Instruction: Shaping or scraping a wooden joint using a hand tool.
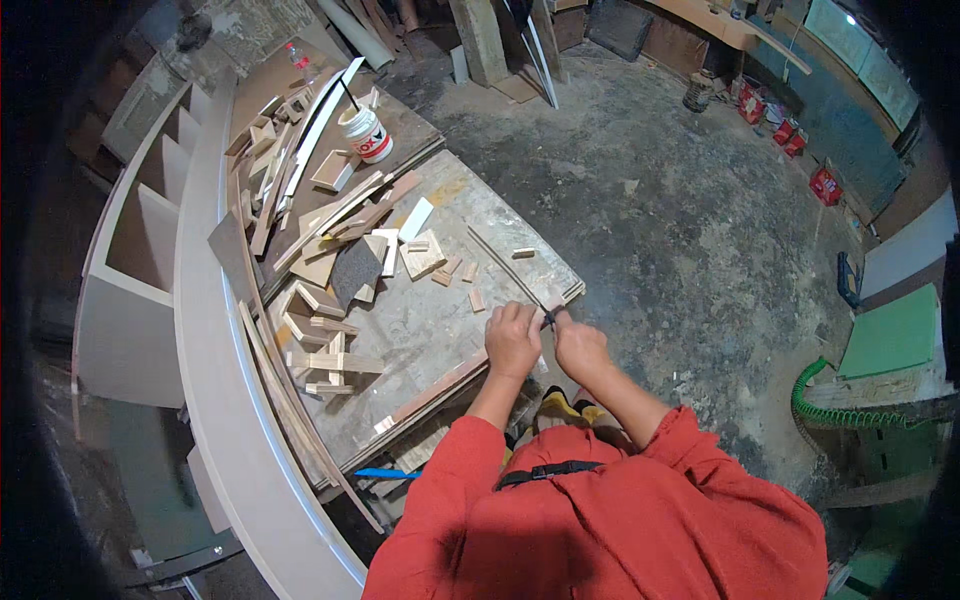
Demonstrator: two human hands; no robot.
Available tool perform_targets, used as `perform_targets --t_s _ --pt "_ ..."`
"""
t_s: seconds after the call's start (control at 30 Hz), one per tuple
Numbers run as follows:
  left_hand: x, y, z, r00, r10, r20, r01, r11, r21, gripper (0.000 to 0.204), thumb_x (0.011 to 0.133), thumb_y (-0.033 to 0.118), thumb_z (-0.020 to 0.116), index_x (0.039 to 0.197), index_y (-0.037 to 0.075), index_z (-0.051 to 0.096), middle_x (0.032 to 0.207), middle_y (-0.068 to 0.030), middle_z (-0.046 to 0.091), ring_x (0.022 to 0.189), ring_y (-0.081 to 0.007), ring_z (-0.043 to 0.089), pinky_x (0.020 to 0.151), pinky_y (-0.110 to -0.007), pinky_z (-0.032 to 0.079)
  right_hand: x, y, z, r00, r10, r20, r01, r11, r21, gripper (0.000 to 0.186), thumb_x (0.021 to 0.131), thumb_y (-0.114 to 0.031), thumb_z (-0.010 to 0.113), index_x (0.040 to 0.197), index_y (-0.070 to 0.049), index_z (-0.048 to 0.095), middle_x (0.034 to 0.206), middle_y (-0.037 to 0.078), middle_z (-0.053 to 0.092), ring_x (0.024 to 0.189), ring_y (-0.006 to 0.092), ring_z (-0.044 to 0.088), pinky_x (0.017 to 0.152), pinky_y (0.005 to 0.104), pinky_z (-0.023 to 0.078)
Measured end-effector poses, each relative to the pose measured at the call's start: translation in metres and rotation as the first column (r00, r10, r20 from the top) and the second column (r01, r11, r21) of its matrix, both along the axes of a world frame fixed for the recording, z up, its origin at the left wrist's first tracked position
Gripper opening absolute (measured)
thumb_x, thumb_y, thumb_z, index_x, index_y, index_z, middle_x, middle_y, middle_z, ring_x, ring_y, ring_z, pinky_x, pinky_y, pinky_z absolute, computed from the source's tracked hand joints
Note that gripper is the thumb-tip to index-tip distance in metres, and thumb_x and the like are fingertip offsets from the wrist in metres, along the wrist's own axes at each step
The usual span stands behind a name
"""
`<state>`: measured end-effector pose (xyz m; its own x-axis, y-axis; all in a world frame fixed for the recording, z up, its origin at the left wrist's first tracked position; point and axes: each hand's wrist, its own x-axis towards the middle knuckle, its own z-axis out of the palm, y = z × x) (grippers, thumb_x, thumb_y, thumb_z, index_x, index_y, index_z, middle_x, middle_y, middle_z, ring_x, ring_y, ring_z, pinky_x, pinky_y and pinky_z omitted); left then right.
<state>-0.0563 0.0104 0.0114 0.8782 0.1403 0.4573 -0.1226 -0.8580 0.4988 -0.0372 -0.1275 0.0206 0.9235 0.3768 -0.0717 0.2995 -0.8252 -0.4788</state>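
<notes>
At the near right corner of the workbench [510, 218], my two hands are close together. My right hand [582, 348] is closed around the dark handle end of a long, thin, blade-like tool [505, 266]. Its narrow length reaches away to the upper left over the bench; whether it is a saw or a file is unclear. My left hand [512, 342] is beside it with fingers bent and closed at the bench edge. What it grips is hidden. A small wood block [523, 253] lies right of the tool, and several small wood offcuts [476, 300] lie left of it.
Wooden frames [335, 364], strips and scraps cover the bench's left side. Behind them stands a white tub [368, 136] with a stick in it. A long curved panel [205, 330] borders the left. A green coiled hose [850, 415] hangs at right above the stained floor [690, 230].
</notes>
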Motion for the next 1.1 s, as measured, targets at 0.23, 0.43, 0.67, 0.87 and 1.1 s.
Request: perform_targets --t_s 0.23,0.43,0.67,0.87,1.1 --pt "-0.007 -0.003 -0.007 0.996 -0.085 -0.022 0.088 0.98 0.181 0.017 0.075 0.014 0.066 0.091 0.008 0.063 0.09 -0.0091 0.057 0.087 -0.031 0.054 0.074 -0.042 0.043 -0.006 -0.011 -0.011 0.994 0.001 0.105 -0.01 0.997 0.081 0.021 0.095 -0.023 0.046 0.092 -0.003 0.049 0.066 0.023 0.062 0.063 0.0444 0.062 0.057 0.0549 0.049" --pt "-0.006 -0.002 -0.002 0.994 -0.105 0.036 0.097 0.98 0.172 0.02 0.076 0.013 0.065 0.095 0.008 0.061 0.092 -0.0085 0.056 0.086 -0.0291 0.054 0.073 -0.041 0.044 -0.003 -0.011 -0.012 0.999 -0.029 0.04 0.025 0.993 0.113 0.023 0.095 -0.025 0.046 0.094 -0.002 0.051 0.07 0.025 0.063 0.068 0.0458 0.063 0.06 0.057 0.048" --pt "0.01 -0.005 0.004 0.994 -0.094 0.057 0.089 0.993 0.081 0.016 0.077 0.011 0.066 0.091 0.006 0.064 0.089 -0.0108 0.059 0.085 -0.0313 0.056 0.074 -0.04 0.046 -0.005 -0.018 0.0 0.994 -0.104 0.022 0.101 0.99 0.1 0.024 0.094 -0.026 0.047 0.092 -0.003 0.053 0.07 0.025 0.063 0.067 0.0455 0.063 0.06 0.057 0.048" --pt "0.016 -0.004 -0.007 0.998 -0.057 0.007 0.056 0.997 0.045 0.018 0.076 0.015 0.065 0.093 0.009 0.064 0.091 -0.0084 0.057 0.089 -0.0296 0.054 0.075 -0.041 0.045 -0.005 -0.024 -0.003 0.994 -0.078 0.078 0.073 0.995 0.064 0.026 0.094 -0.025 0.047 0.089 -0.001 0.055 0.068 0.024 0.063 0.064 0.0441 0.063 0.059 0.0548 0.049" --pt "0.016 -0.003 -0.006 0.998 -0.052 0.027 0.049 0.994 0.093 0.015 0.077 0.017 0.064 0.09 0.01 0.064 0.091 -0.0081 0.056 0.089 -0.0287 0.054 0.075 -0.04 0.044 -0.018 -0.033 -0.004 0.994 -0.08 0.079 0.081 0.997 -0.013 0.026 0.094 -0.025 0.049 0.087 -0.001 0.056 0.068 0.024 0.064 0.063 0.0428 0.064 0.058 0.0537 0.05"
